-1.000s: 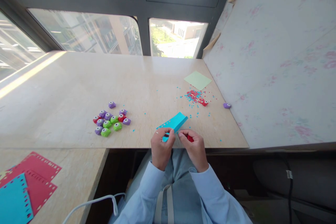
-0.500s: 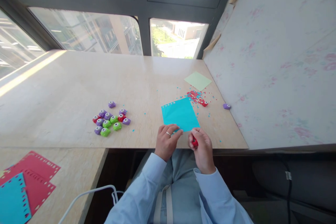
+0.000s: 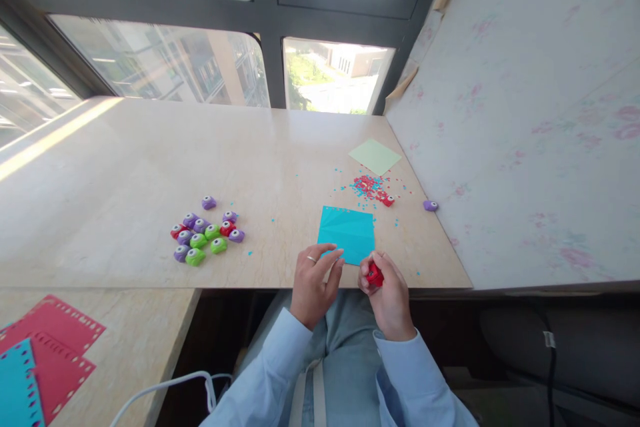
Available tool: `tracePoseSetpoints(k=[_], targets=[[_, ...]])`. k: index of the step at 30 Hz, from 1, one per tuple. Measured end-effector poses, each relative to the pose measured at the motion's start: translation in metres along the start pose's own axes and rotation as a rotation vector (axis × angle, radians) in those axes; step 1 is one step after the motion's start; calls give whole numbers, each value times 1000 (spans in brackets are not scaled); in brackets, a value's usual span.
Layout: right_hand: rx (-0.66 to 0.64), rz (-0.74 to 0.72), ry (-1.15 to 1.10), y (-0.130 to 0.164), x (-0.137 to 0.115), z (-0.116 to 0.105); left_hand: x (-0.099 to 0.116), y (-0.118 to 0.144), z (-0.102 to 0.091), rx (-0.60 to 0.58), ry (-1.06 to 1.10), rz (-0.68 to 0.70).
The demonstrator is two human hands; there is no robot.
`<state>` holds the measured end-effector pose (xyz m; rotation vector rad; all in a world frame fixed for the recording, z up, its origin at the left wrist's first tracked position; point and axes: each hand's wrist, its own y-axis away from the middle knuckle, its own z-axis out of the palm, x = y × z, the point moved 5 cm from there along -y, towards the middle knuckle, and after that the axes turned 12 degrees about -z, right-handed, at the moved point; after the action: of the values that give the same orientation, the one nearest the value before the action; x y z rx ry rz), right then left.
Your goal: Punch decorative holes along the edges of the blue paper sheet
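A blue sheet of paper (image 3: 347,232), with a row of small punched holes along its far edge, extends over the table in front of me. My left hand (image 3: 316,283) has its near left part between thumb and fingers. In my right hand (image 3: 389,293), fingers curl round a red craft paper punch (image 3: 375,274) close to the sheet's near right corner. Whether the corner sits inside the punch cannot be made out. Beyond the sheet, red and blue punched paper bits (image 3: 367,185) lie scattered, with another red punch (image 3: 389,201) at their edge.
Several purple, green and red punches (image 3: 199,241) are grouped at left. A purple punch (image 3: 431,205) is by the wall, and a pale green sheet (image 3: 375,157) lies farther back. Punched red sheets (image 3: 65,373) and a white cable (image 3: 165,383) are at lower left.
The blue sheet has turned and come nearer to me, its far edge now almost level. My right hand has rolled slightly, showing more of the red punch.
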<state>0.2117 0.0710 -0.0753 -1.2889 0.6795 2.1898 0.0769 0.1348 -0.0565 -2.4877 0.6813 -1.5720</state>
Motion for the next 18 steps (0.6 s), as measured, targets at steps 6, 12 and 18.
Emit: tracePoseSetpoints(k=[6, 12, 18], targets=[[68, -70, 96, 10, 7, 12, 0, 34, 9, -261, 696, -775], [-43, -236, 373, 29, 6, 35, 4, 48, 19, -261, 1102, -1003], [-80, -192, 431, 36, 11, 31, 7, 47, 14, -196, 1152, -1058]])
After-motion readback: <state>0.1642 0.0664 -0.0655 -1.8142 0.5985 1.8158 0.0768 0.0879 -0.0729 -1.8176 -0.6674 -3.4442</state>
